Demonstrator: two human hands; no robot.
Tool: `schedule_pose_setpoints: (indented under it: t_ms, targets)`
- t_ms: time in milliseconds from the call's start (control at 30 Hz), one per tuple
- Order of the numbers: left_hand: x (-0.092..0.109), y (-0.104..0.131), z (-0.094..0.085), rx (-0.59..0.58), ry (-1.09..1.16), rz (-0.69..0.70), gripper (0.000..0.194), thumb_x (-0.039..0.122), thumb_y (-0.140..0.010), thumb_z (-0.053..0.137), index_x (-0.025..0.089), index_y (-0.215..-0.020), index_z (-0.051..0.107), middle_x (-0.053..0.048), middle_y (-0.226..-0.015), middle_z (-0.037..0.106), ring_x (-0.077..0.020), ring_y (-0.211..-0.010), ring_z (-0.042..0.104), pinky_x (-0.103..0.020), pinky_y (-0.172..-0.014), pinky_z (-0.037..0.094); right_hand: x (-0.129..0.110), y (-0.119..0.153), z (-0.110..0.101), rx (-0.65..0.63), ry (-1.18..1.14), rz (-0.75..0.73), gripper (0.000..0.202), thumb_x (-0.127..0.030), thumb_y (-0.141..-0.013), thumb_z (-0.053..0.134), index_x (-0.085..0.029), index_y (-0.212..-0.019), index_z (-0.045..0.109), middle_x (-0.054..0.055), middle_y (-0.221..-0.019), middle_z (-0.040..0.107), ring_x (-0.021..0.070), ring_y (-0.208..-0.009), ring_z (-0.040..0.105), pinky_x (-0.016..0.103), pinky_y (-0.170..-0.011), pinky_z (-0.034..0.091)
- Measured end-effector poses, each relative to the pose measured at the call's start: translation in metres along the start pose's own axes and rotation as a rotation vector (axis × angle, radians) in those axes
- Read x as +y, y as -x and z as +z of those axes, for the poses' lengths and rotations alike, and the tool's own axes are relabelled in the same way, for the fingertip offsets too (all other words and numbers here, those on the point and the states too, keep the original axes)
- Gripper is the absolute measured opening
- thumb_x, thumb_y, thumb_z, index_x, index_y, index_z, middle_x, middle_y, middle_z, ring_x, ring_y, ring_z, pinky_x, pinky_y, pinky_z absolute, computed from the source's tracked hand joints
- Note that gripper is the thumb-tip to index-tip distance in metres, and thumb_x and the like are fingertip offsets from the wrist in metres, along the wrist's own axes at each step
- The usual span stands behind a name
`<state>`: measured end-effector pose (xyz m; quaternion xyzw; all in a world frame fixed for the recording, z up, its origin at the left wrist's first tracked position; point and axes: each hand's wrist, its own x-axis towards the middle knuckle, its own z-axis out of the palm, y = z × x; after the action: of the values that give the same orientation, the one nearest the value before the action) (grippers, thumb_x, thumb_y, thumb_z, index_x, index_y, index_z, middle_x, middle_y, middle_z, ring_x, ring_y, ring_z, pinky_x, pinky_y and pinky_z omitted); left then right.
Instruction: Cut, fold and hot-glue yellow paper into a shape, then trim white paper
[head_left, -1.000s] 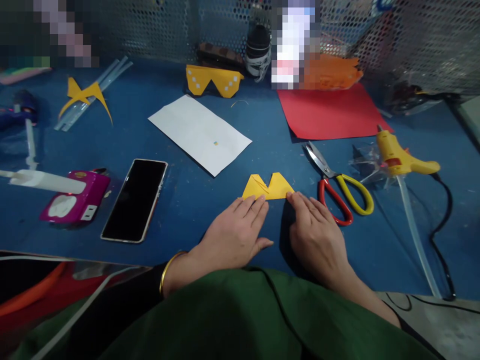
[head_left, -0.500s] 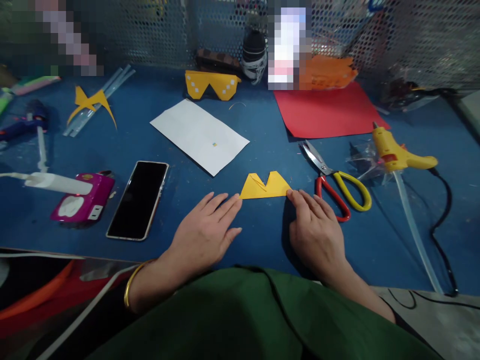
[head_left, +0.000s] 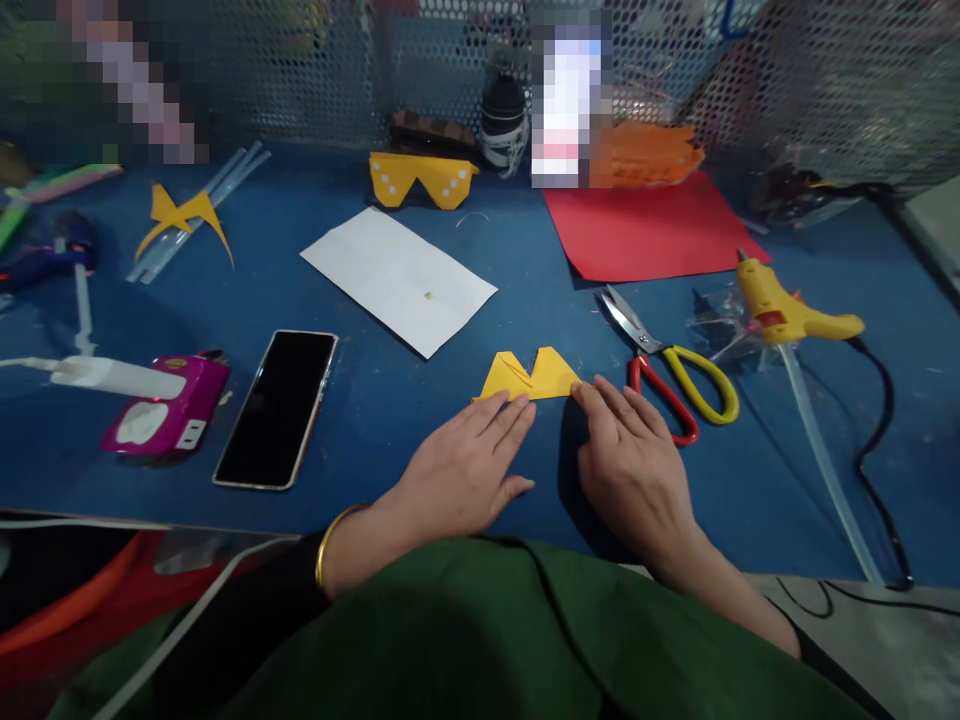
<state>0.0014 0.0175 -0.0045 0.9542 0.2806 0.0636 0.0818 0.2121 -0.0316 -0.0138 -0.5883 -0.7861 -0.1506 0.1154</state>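
Observation:
A small piece of folded yellow paper (head_left: 551, 372) lies flat on the blue table, with a V-shaped notch in its upper edge. My left hand (head_left: 465, 465) is open, its outstretched fingertips resting along the paper's lower edge toward the left. At the right corner, fingertips of my right hand (head_left: 634, 465) press the paper down; this hand's fingers are extended and its thumb is partly hidden. Just right of that hand are scissors (head_left: 652, 345) with one red and one yellow handle, blades parted.
Beyond the paper lie a white sheet (head_left: 401, 280), yellow paper glasses (head_left: 424, 182) and a red sheet (head_left: 645, 235). A yellow glue gun (head_left: 795, 305) with a cord is at right. At left are a phone (head_left: 277, 410), a purple power socket (head_left: 169, 410) and yellow cutouts (head_left: 184, 215) on glue sticks.
My left hand has slid right along the paper's lower edge, from its left corner toward the middle. My right hand stays at the right corner. The view has shifted slightly.

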Motion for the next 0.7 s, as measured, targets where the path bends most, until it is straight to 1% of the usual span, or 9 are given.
schedule_pose_setpoints:
  t_ms: [100, 200, 300, 400, 467, 600, 700]
  targets:
    - [0.0, 0.001, 0.0, 0.006, 0.021, 0.002, 0.068, 0.049, -0.099, 0.046, 0.001, -0.148, 0.042, -0.019, -0.153, 0.047, -0.0337, -0.142, 0.044, -0.046, -0.115, 0.039, -0.008, -0.005, -0.001, 0.011, -0.064, -0.022, 0.044, -0.002, -0.089, 0.045, 0.003, -0.132, 0.054, 0.022, -0.126, 0.07, 0.0299, -0.128, 0.06, 0.046, -0.109, 0.045]
    - [-0.001, 0.002, 0.0, 0.002, 0.027, 0.011, 0.069, 0.048, -0.098, 0.05, 0.0, -0.147, 0.042, -0.02, -0.153, 0.047, -0.0338, -0.141, 0.044, -0.045, -0.117, 0.037, -0.019, -0.012, 0.001, 0.041, -0.171, -0.103, 0.044, -0.004, -0.09, 0.045, 0.003, -0.131, 0.054, 0.022, -0.125, 0.071, 0.0272, -0.123, 0.064, 0.043, -0.108, 0.047]
    - [-0.002, 0.002, 0.001, -0.011, 0.029, 0.013, 0.07, 0.047, -0.099, 0.05, -0.001, -0.148, 0.04, -0.02, -0.155, 0.045, -0.0328, -0.142, 0.043, -0.044, -0.118, 0.036, -0.024, -0.014, 0.004, 0.029, -0.176, -0.134, 0.042, -0.003, -0.09, 0.043, 0.004, -0.13, 0.055, 0.022, -0.124, 0.071, 0.0266, -0.119, 0.067, 0.041, -0.106, 0.049]
    - [-0.002, 0.001, 0.001, -0.026, 0.032, -0.011, 0.069, 0.05, -0.1, 0.046, 0.002, -0.15, 0.039, -0.018, -0.155, 0.046, -0.0311, -0.142, 0.043, -0.044, -0.117, 0.036, -0.017, -0.012, 0.004, -0.005, -0.11, -0.129, 0.04, -0.003, -0.091, 0.044, 0.004, -0.129, 0.056, 0.022, -0.125, 0.071, 0.0274, -0.118, 0.067, 0.04, -0.104, 0.049]
    - [-0.002, 0.001, 0.0, -0.035, 0.034, -0.025, 0.069, 0.051, -0.101, 0.044, 0.004, -0.151, 0.038, -0.016, -0.155, 0.046, -0.0301, -0.142, 0.043, -0.043, -0.117, 0.035, -0.008, -0.009, 0.003, -0.011, -0.055, -0.093, 0.038, -0.003, -0.092, 0.045, 0.003, -0.127, 0.057, 0.021, -0.124, 0.072, 0.0271, -0.114, 0.069, 0.04, -0.103, 0.05]
    - [-0.002, 0.002, 0.001, -0.035, 0.035, -0.029, 0.067, 0.051, -0.101, 0.042, 0.006, -0.152, 0.037, -0.014, -0.155, 0.046, -0.0285, -0.142, 0.043, -0.043, -0.118, 0.034, 0.007, -0.005, 0.001, 0.024, 0.023, -0.025, 0.035, -0.005, -0.092, 0.047, 0.002, -0.124, 0.059, 0.02, -0.118, 0.074, 0.0265, -0.107, 0.073, 0.04, -0.1, 0.05]
    - [-0.002, 0.002, 0.002, -0.016, 0.03, -0.023, 0.067, 0.052, -0.102, 0.04, 0.006, -0.151, 0.038, -0.015, -0.155, 0.047, -0.029, -0.141, 0.043, -0.043, -0.117, 0.035, 0.011, -0.004, 0.001, 0.039, 0.076, -0.03, 0.032, -0.008, -0.094, 0.051, 0.002, -0.123, 0.06, 0.02, -0.115, 0.075, 0.0276, -0.108, 0.072, 0.042, -0.101, 0.048]
